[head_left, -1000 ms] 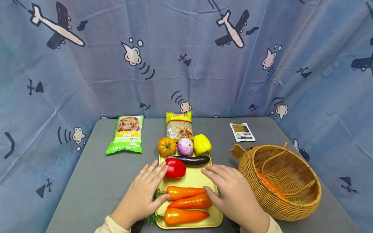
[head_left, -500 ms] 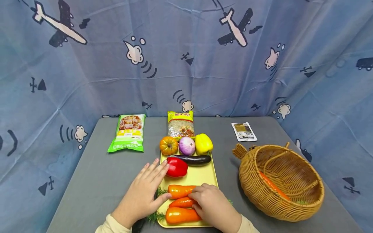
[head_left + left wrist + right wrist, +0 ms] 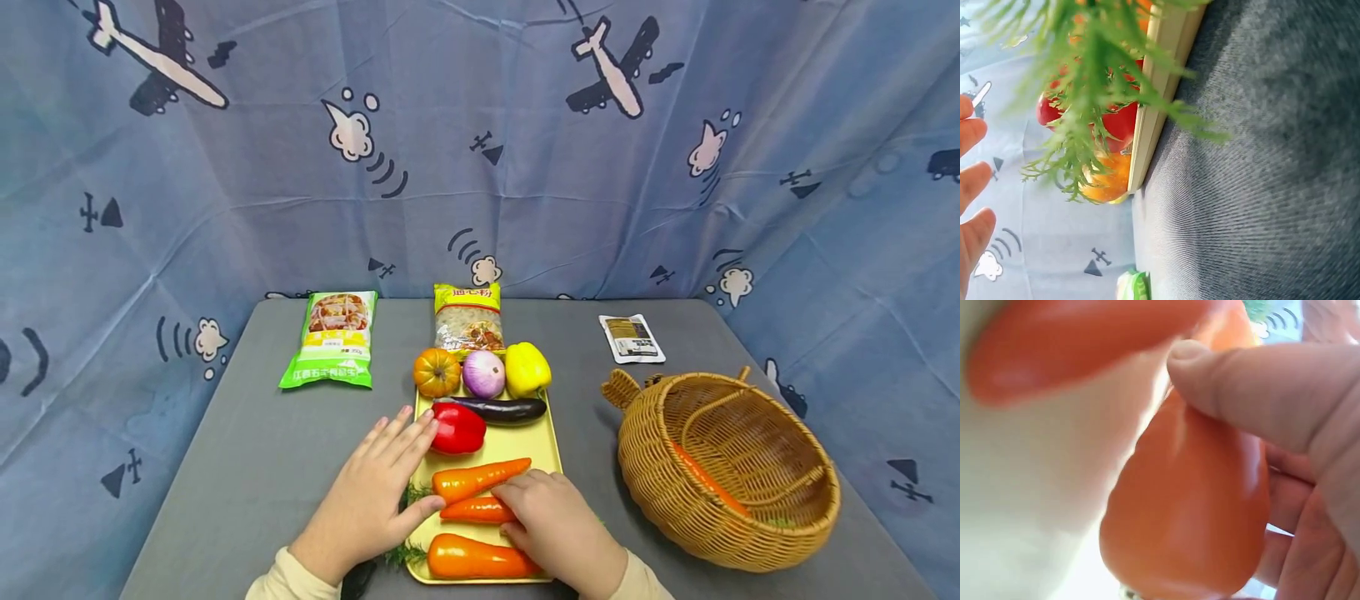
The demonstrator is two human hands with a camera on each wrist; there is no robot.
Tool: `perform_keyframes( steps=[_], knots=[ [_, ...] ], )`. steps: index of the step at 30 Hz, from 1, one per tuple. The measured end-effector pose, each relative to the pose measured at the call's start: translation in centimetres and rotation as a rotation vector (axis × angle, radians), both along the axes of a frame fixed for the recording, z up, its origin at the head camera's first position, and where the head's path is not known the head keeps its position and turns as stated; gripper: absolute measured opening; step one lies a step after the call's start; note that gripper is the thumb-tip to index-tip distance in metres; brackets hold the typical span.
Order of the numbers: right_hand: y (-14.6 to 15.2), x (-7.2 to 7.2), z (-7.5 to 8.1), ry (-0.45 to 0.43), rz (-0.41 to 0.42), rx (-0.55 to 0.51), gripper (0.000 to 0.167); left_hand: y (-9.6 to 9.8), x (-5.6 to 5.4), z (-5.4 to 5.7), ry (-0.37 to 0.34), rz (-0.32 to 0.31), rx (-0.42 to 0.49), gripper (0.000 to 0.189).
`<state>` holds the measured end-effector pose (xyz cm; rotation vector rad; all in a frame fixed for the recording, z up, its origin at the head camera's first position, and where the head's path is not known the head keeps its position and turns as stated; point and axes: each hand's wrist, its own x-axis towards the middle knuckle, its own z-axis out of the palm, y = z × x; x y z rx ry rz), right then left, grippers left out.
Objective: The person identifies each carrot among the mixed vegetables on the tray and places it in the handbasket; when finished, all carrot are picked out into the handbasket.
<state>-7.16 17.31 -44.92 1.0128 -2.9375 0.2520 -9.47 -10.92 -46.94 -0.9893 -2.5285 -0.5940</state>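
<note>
In the head view my right hand (image 3: 555, 521) grips the middle carrot (image 3: 476, 510) by its thick end, which the hand mostly hides. The right wrist view has the thumb (image 3: 1235, 378) and fingers around that carrot (image 3: 1188, 506). Another carrot (image 3: 476, 479) lies slanted behind it, and a third carrot (image 3: 480, 557) lies in front, on the yellow tray (image 3: 517, 446). My left hand (image 3: 371, 492) is spread with straight fingers over the tray's left side, its fingertips overlapping the red bell pepper (image 3: 459, 427). Whether they touch it I cannot tell.
Behind the pepper are an eggplant (image 3: 506, 411), a pumpkin (image 3: 437, 372), an onion (image 3: 483, 374) and a yellow bell pepper (image 3: 528, 369). A wicker basket (image 3: 652, 467) holding a carrot (image 3: 708, 479) stands right. Food packs (image 3: 330, 342) lie at the back.
My right hand has come down and left and taken hold of the middle carrot. The rear carrot has tilted and the middle one shifted slightly. The left hand stays nearly still.
</note>
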Motion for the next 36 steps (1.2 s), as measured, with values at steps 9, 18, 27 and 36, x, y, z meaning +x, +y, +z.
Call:
perform_keyframes(
  steps=[9, 18, 27, 36],
  knots=[
    [1.1, 1.9, 4.6, 0.127, 0.031, -0.292, 0.043, -0.1, 0.0, -0.1, 0.015, -0.013, 0.016, 0.085],
    [1.7, 3.6, 8.2, 0.404, 0.274, -0.587, 0.040, -0.1, 0.0, -0.1, -0.005, -0.034, 0.024, 0.081],
    [3.3, 3.9, 11.6, 0.597, 0.325, -0.640, 0.039, -0.1, 0.0, -0.1, -0.011, -0.027, 0.012, 0.083],
    [6.7, 3.6, 13.7, 0.711, 0.171, -0.582, 0.050, 0.0, 0.0, -0.1, -0.003, -0.028, 0.009, 0.083]
  ],
)
